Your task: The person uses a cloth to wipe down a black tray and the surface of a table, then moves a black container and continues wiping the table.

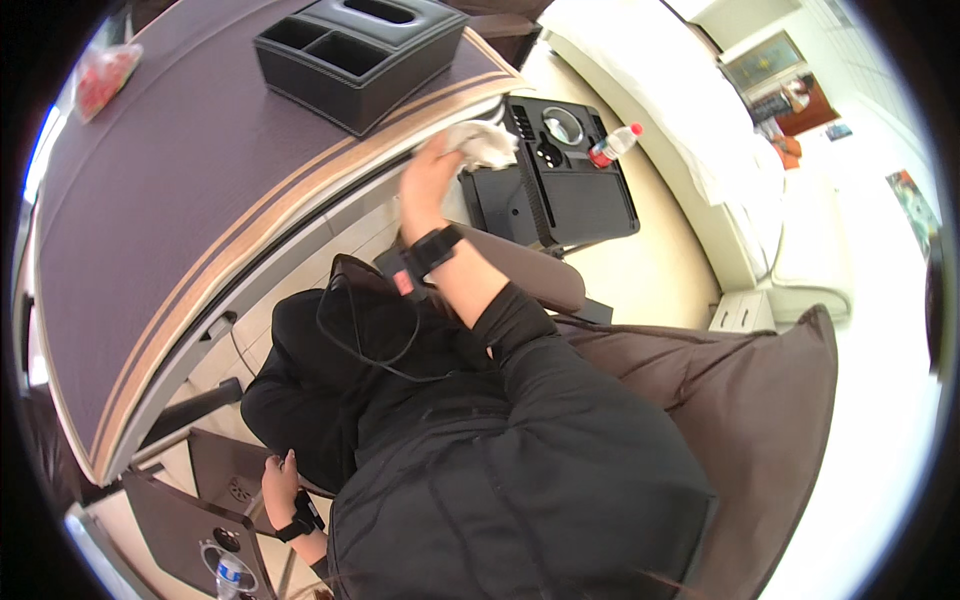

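My right hand (427, 184), blurred and with a black band on the wrist, is at the table's edge. It grips a crumpled white tissue or cloth (484, 142), partly hidden by the fingers. Past the tissue is a black side tray (589, 202) with a round cup recess. A clear bottle with a red cap (615, 145) stands on that tray. My left hand (280, 484) hangs low beside my leg, fingers loosely bent and apart, with nothing visible in it. Nearest to it is a brown side tray (187, 517) with a bottle with a blue label (228, 576).
A black leather-look tissue box (360, 64) with compartments sits on the brown-topped table (165, 195). A red-and-white plastic bag (105, 79) lies at its far edge. The brown armrest (525, 266) is beneath my right arm. A cable (367, 360) loops over my lap. Another person (784, 101) stands far off.
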The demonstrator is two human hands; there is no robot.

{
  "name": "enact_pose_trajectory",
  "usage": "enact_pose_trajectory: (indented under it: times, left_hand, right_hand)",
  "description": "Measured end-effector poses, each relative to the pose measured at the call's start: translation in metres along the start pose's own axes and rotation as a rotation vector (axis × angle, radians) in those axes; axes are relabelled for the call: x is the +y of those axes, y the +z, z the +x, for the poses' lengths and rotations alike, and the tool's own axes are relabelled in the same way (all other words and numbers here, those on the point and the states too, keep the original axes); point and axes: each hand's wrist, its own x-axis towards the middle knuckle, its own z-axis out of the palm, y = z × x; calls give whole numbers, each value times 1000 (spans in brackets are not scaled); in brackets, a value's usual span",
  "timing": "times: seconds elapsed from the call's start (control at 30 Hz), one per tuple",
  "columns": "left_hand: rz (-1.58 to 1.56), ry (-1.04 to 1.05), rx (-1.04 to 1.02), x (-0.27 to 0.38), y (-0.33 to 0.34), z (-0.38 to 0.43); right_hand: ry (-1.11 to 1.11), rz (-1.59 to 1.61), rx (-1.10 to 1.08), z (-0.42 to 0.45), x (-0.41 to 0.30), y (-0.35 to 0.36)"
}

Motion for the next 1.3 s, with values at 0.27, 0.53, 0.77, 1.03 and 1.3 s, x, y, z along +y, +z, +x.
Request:
enact_pose_trajectory:
  times: [0.27,0.53,0.77,1.03,1.3]
  left_hand:
    - [56,-28,-82,-11,13,22]
    - [-902,247,-106,45,-36,4]
    - [-1199,356,-204,137,-66,10]
    - [-1529,248,-231,165,-56,37]
    - [-1542,163,-197,166,-55,53]
  right_hand:
    - [-224,-28,-10,-30,5,2]
    - [-103,11,-114,-34,19,8]
    - [47,80,-137,-31,0,-8]
    - [27,161,-264,-35,-15,-13]
    - [82,194,-252,-28,-8,-16]
